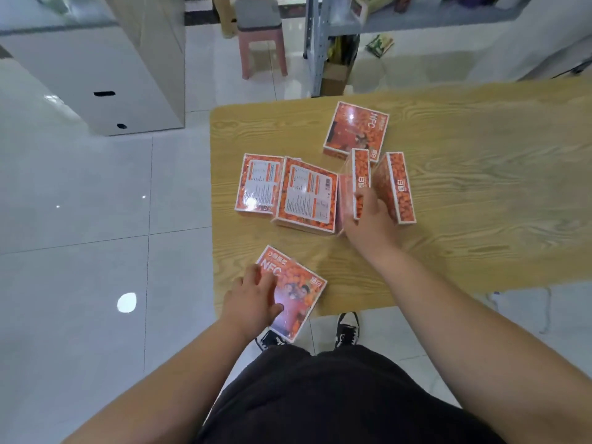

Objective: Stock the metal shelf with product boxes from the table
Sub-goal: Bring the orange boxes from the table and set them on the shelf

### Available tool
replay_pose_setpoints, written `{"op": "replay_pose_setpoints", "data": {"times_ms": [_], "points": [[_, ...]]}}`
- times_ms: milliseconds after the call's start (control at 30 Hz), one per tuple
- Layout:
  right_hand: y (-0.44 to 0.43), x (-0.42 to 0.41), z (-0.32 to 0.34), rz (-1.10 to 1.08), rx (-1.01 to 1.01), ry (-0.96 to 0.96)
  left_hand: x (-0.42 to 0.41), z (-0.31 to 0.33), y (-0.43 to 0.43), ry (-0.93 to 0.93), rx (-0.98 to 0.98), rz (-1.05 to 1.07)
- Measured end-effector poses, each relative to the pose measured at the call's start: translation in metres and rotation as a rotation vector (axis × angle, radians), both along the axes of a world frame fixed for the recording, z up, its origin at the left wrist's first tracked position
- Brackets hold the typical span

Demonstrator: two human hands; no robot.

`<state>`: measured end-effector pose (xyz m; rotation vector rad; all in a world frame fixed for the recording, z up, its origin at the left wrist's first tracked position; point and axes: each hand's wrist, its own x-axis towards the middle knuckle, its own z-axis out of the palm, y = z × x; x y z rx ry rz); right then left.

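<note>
The right hand (368,219) is clamped on an upright box (360,181), thumb on 1 face and fingers on the other. The left hand (253,299) lies on the near box (301,293) with fingers spread and fairly straight, pressing rather than gripping, though the view is too blurred to say whether they hook its left edge. That box overhangs the near corner of the bench (480,193).

Just right of the held box stands a 2nd upright box (397,187). To its left lie 2 label-up boxes (307,193), and a far box (357,129) lies flat beyond. All 6 boxes are on the bench. The shelf (320,43) stands well apart, past the far edge.

This looks like the pick-up step. Next, the left hand needs a real grip on the near box. Then both boxes must be lifted clear of their neighbours and carried round to the shelf.
</note>
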<state>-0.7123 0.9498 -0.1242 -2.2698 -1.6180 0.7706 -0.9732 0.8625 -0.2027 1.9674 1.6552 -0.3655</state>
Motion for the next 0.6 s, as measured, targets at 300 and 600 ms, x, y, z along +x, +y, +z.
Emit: {"op": "replay_pose_setpoints", "data": {"times_ms": [300,600], "points": [[-0.102,0.008,-0.01,-0.01,0.055,0.143,-0.013,-0.006,0.019,-0.09,-0.145,0.286],[-0.133,0.04,-0.01,-0.401,-0.03,0.627,-0.02,-0.001,0.024,-0.414,-0.356,0.559]]}}
